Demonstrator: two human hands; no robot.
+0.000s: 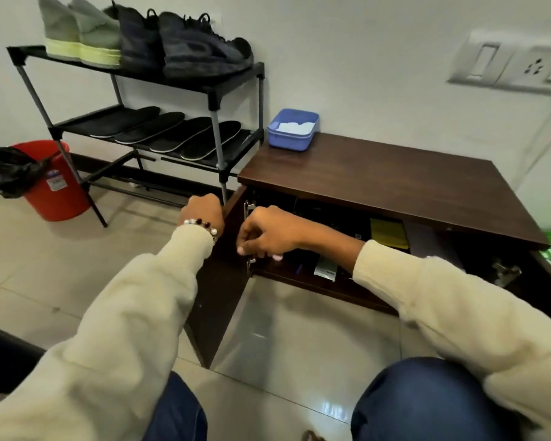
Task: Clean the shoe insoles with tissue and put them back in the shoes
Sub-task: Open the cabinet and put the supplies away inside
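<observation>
In the head view we take the shoe rack as our landmark. On its middle shelf lie four dark insoles side by side, flat, toes pointing away toward the wall, each with a pale rim showing along its edge. On the rack's top shelf stand two pale green shoes with yellowish soles at the left end and two black shoes just beside them to the right, all close against the wall.

Right of the rack, on the dark wooden tabletop of a low cabinet, a blue tray sits at the corner nearest the rack, white tissue lying in it. Left of the rack, partly behind its leg, stands a red bucket with a black bag draped over its rim.

In front of the rack's right leg our left hand rests over the top edge of the open cabinet door, its fingers curled over that edge, out of our sight. Our right hand hangs just inside the cabinet opening, near the door hinge, fingers clenched downward; we cannot tell whether they hold anything. The door swings out over bare floor tiles between our knees, and the tabletop's front edge overhangs the opening.
</observation>
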